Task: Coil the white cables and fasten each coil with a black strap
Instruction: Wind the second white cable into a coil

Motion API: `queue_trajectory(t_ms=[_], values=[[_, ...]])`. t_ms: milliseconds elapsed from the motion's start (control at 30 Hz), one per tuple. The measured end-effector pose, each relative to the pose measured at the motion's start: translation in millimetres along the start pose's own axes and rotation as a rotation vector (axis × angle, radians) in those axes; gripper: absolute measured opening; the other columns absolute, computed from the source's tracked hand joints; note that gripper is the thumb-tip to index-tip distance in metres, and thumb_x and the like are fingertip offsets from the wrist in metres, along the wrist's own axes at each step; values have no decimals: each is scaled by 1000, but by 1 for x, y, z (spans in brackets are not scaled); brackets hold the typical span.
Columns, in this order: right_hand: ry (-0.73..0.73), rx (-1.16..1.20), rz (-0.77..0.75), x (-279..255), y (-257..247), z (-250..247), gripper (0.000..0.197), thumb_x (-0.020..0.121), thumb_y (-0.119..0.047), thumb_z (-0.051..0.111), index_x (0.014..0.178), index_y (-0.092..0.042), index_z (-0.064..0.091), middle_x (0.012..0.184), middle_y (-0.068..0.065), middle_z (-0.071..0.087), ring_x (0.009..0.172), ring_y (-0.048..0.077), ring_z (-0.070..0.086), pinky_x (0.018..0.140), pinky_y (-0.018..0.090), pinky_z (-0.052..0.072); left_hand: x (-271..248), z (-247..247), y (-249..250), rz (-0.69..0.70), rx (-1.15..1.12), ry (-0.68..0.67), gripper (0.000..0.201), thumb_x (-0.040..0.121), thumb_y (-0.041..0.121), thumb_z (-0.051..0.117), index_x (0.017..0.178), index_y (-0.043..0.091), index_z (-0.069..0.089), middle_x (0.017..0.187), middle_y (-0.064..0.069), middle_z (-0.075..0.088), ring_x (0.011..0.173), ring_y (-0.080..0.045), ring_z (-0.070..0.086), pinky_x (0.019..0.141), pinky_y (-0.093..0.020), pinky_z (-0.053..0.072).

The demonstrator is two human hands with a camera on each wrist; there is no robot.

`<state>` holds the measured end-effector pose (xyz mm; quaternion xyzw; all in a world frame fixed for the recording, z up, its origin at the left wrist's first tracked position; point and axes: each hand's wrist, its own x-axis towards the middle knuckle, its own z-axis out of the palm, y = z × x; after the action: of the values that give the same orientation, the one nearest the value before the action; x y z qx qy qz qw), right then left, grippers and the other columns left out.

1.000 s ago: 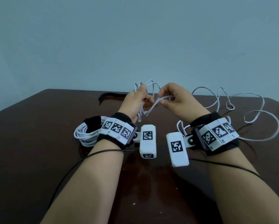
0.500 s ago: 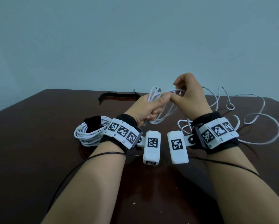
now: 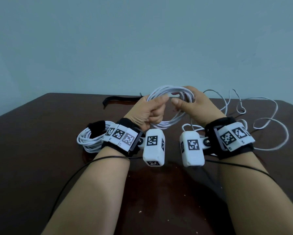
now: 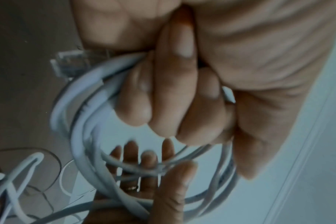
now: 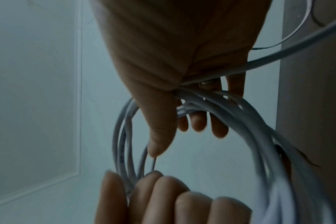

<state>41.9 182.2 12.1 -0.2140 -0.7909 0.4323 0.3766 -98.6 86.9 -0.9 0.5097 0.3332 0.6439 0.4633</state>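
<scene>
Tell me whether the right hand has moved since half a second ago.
Yes. The right hand has dropped: it was raised against the wall, and now sits lower, level with the table's far edge, holding the coil.

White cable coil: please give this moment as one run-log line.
left hand grips coil | right hand holds coil | finished coil strapped | spare strap on table

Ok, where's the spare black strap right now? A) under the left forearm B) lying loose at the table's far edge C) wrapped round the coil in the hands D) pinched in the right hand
B: the spare black strap lies flat at the far edge of the table, beyond the left hand, untouched.
</scene>
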Motion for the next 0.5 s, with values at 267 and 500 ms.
queue_trajectory(t_ms=[267,500], values=[[41,124,16,1,-1,6,24,96,-24,52,73,-20,45,43,-10,39,41,13,41,57,37,46,9,-2,-1,-60,-190,121,42,73,53,58,72,13,49,40,7,33,26,-1,22,38,-16,13],[123,-151,-65,2,-4,8,21,95,-29,51,79,-16,47,57,1,46,44,10,50,51,27,46,9,0,-1,-62,-110,218,40,95,41,46,67,12,45,41,6,29,29,-3,20,38,-13,17]])
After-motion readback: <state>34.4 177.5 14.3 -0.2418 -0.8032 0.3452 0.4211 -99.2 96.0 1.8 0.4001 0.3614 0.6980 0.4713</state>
